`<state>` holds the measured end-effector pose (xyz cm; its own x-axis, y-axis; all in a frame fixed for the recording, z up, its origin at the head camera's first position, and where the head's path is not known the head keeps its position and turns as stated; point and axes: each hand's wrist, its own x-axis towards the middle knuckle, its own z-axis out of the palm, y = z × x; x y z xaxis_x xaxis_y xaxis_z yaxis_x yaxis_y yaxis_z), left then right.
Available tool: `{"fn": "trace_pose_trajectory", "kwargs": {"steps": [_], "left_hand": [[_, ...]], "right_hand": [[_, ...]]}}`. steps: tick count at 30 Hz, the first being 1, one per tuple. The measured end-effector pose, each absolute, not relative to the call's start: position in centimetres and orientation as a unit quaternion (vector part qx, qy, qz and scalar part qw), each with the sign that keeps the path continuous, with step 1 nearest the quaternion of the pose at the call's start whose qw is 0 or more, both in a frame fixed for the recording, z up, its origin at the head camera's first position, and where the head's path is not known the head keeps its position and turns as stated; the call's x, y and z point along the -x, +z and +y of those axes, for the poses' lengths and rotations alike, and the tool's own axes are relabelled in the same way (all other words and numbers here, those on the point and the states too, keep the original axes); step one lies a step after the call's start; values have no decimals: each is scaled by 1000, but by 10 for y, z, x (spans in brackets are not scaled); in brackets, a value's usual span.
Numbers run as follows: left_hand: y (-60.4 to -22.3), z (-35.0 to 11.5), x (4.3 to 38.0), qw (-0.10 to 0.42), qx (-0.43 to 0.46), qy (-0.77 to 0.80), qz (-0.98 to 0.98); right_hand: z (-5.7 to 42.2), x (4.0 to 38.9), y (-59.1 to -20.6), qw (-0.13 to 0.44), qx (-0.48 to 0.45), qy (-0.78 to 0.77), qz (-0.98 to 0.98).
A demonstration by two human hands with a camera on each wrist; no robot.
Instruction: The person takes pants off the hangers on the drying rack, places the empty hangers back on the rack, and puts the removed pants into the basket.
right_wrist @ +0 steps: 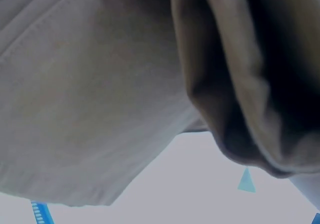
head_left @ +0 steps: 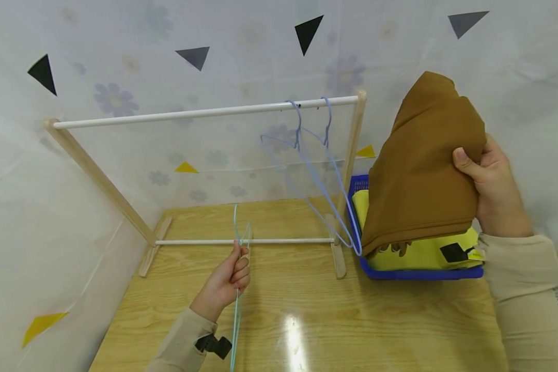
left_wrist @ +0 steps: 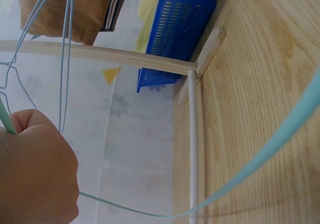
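Observation:
My left hand (head_left: 225,281) grips a mint-green clothes hanger (head_left: 236,320) near the base of its hook, above the table. In the left wrist view the same hanger (left_wrist: 265,151) sweeps across as a curved strip beside the curled hand (left_wrist: 37,169). At the right, my right hand (head_left: 499,188) holds a folded brown garment (head_left: 423,165) up over a blue basket (head_left: 423,275), thumb on the near face and the other fingers hidden behind. Close up, the brown cloth (right_wrist: 90,94) fills most of the right wrist view, and a loose fold hangs down.
A rack with a white top bar (head_left: 204,112) and wooden posts stands on the wooden table (head_left: 307,305). Two blue-violet hangers (head_left: 329,121) hang near its right end. Yellow cloth (head_left: 428,253) lies in the basket, beside the rack's right foot (head_left: 338,261).

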<state>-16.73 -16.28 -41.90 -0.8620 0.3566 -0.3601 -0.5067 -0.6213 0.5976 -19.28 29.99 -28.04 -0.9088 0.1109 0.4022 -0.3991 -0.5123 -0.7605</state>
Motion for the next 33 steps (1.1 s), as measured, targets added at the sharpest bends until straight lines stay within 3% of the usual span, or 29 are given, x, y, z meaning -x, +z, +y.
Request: {"fn": "trace_pose_trajectory", "kwargs": {"steps": [8, 16, 23, 33], "left_hand": [[-419, -163, 166, 235, 106, 894, 365], [-422, -163, 165, 235, 110, 895, 363], [-422, -163, 164, 235, 115, 897, 357], [-424, -162, 165, 243, 100, 897, 356]], "right_hand": [[290, 198, -289, 115, -207, 842, -484], [288, 207, -297, 101, -214, 831, -503], [286, 215, -303, 57, -216, 846, -484], [288, 229, -323, 55, -192, 871, -449]]}}
